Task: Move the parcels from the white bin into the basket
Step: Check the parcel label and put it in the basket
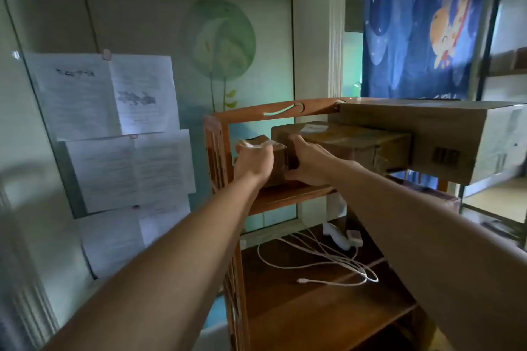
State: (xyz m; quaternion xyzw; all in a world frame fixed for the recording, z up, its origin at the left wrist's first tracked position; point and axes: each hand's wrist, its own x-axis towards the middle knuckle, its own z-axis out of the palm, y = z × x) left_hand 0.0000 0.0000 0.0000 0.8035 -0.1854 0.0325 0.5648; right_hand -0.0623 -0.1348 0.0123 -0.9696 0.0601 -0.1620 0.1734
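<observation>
1. Gripping a small brown cardboard parcel from both sides, the left hand curls round its left face and the right hand wraps its right face, thumb over the top edge. Both hands grasp the box; neither is slack.
2. That parcel sits at the left end of the upper board of an orange-brown wooden shelf unit, touching a larger brown cardboard box just beside it on the right.
3. A long pale cardboard carton lies further right, at the shelf's top rail.
4. Neither the white bin nor the basket shows in this view, so how far the task has got cannot be told.
5. The step in hand looks like handling one parcel at the shelf; whether it is being lifted off or set down I cannot tell.
6. If it is a lift, the next move calls for drawing the box straight toward the body, clear of its neighbour and the shelf's side slats, then turning to find the basket.
7. Loose white cables lie on the lower board, well apart from the parcel.
</observation>
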